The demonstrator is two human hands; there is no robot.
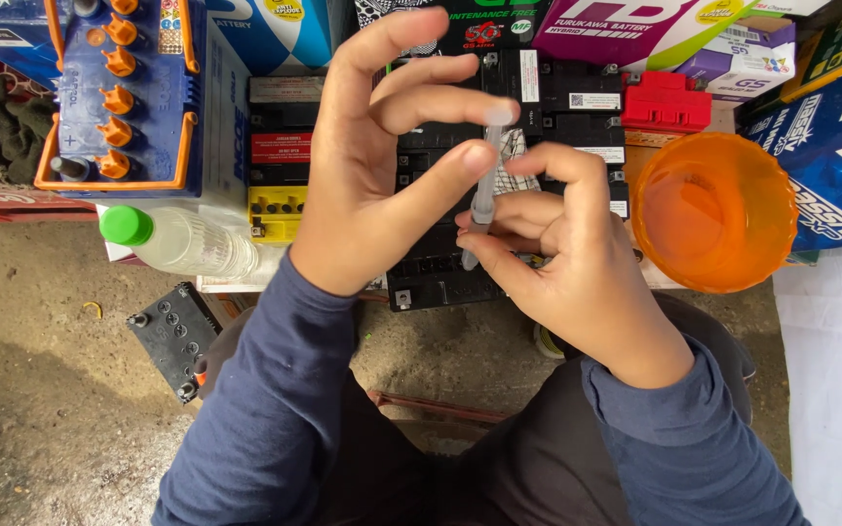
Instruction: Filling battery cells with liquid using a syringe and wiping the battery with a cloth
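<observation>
Big blue battery [129,97] with orange caps far left, orange bowl [713,209] right, black battery [440,263] under the hands. Left hand [372,185] pinches the top of a thin clear syringe [483,195], thumb against fingertips; right hand [562,263] pinches its lower barrel. It's upright, above the black battery. Light, stiff, probably slick plastic (thin tip likely fragile), so grip mid-barrel.

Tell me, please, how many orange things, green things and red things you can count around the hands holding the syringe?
Orange: 2, the bowl and the battery's cap row.
Green: 1, the bottle cap.
Red: 1, the plastic block.
Total: 4.
</observation>
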